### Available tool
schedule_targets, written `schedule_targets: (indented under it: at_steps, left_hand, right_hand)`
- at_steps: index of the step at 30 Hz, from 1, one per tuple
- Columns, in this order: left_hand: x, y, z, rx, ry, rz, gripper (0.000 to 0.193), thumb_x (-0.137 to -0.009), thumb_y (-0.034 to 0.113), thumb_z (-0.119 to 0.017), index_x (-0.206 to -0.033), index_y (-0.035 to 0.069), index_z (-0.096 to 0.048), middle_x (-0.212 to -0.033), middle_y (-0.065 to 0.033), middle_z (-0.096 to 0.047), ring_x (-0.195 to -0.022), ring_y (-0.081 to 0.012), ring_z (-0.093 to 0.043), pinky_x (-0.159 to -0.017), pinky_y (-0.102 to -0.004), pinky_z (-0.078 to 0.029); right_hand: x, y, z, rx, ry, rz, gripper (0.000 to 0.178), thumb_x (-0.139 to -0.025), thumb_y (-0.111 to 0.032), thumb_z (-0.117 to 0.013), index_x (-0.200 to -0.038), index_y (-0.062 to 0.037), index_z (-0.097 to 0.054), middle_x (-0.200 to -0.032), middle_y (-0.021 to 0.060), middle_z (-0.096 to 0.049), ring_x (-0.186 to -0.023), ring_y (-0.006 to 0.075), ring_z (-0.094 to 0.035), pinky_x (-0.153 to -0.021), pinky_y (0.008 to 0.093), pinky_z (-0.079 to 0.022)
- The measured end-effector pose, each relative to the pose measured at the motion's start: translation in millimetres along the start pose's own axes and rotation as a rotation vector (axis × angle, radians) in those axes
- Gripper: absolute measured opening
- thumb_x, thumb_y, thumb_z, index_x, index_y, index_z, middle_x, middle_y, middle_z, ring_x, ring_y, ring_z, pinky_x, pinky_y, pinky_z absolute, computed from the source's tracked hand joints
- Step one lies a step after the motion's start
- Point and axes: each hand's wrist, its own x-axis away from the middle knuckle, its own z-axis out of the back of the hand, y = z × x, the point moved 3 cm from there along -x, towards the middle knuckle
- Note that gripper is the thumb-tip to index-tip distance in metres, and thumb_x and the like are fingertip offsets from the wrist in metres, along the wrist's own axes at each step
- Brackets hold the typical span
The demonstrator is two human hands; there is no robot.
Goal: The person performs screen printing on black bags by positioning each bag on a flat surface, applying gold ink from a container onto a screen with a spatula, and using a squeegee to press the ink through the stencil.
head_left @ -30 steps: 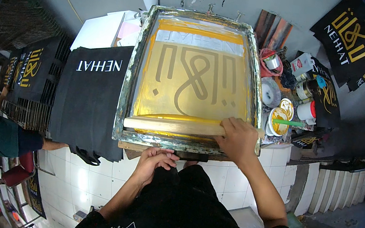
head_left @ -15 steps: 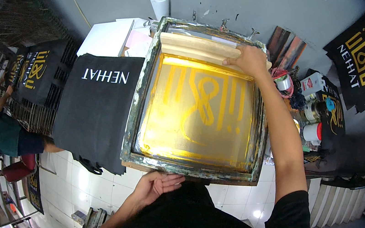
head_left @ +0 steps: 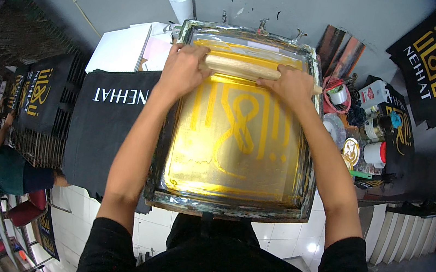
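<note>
Both hands grip a wooden squeegee (head_left: 242, 67) laid across the far part of a screen-printing frame (head_left: 313, 176). My left hand (head_left: 183, 71) is closed round its left part, my right hand (head_left: 289, 85) round its right part. Below the squeegee stretches the mesh (head_left: 193, 160), coated with yellow ink and showing a stencil of looping strokes and bars. A thicker band of yellow ink lies behind the squeegee, and more ink lines the mesh's near edge. The squeegee's blade is hidden under the handle. What lies under the screen cannot be made out.
Black printed fabric pieces (head_left: 99, 137) are stacked left of the frame, with white sheets (head_left: 119, 49) behind. Ink tubs (head_left: 374, 153), jars and a green-handled tool (head_left: 361, 175) crowd the right side. Printed black cloths (head_left: 431, 65) hang at right. Another person (head_left: 5, 163) is at far left.
My left hand has come up from below the frame's near edge and taken hold of the squeegee's left part. The squeegee has tilted toward me and shifted slightly nearer.
</note>
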Motion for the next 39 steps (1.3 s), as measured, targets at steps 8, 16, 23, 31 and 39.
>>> schedule_targets:
  at_steps: [8, 16, 23, 31, 39]
  left_hand:
    - [39, -4, -4, 0.078, -0.101, 0.029, 0.026, -0.077, 0.021, -0.084, -0.095, 0.003, -0.076, -0.085, -0.0153, -0.073, -0.084, -0.0339, -0.069, -0.083, -0.0444, -0.052]
    - [103, 26, 19, 0.074, -0.134, 0.012, 0.024, -0.079, 0.021, -0.083, -0.095, 0.005, -0.075, -0.084, -0.0133, -0.072, -0.082, -0.0350, -0.068, -0.078, -0.0439, -0.052]
    - [198, 77, 58, 0.117, -0.253, 0.046, 0.027, -0.074, 0.013, -0.083, -0.098, 0.004, -0.074, -0.089, -0.0125, -0.071, -0.085, -0.0340, -0.067, -0.083, -0.0439, -0.051]
    - [262, 80, 60, 0.132, -0.268, 0.017, 0.054, -0.071, 0.010, -0.085, -0.121, 0.002, -0.067, -0.112, -0.0142, -0.073, -0.104, -0.0307, -0.069, -0.095, -0.0408, -0.052]
    - [320, 42, 49, 0.010, 0.023, 0.064, 0.141, -0.061, 0.055, -0.095, -0.163, 0.002, -0.013, -0.164, -0.0239, -0.031, -0.155, -0.0378, -0.028, -0.125, -0.0616, -0.010]
  right_hand:
    - [46, -11, 1, -0.017, 0.000, 0.048, 0.070, -0.074, -0.074, -0.073, -0.091, -0.0069, -0.075, -0.087, 0.0127, -0.076, -0.082, 0.0308, -0.074, -0.071, 0.0442, -0.058]
    - [121, -26, 10, -0.084, 0.055, 0.064, 0.068, -0.069, -0.074, -0.078, -0.081, -0.0078, -0.072, -0.082, 0.0111, -0.074, -0.075, 0.0312, -0.073, -0.065, 0.0422, -0.057]
    - [236, -54, 29, -0.140, 0.032, 0.084, 0.044, -0.065, -0.046, -0.086, -0.083, -0.0105, -0.067, -0.079, 0.0074, -0.065, -0.075, 0.0304, -0.069, -0.063, 0.0444, -0.054]
    - [298, -68, 32, -0.203, 0.027, 0.069, 0.038, -0.063, -0.027, -0.084, -0.091, -0.0093, -0.065, -0.089, 0.0072, -0.065, -0.086, 0.0287, -0.067, -0.074, 0.0430, -0.054]
    - [300, -67, 44, -0.267, 0.173, 0.132, 0.034, -0.059, -0.017, -0.076, -0.092, -0.0113, -0.067, -0.091, 0.0054, -0.067, -0.086, 0.0269, -0.068, -0.074, 0.0408, -0.053]
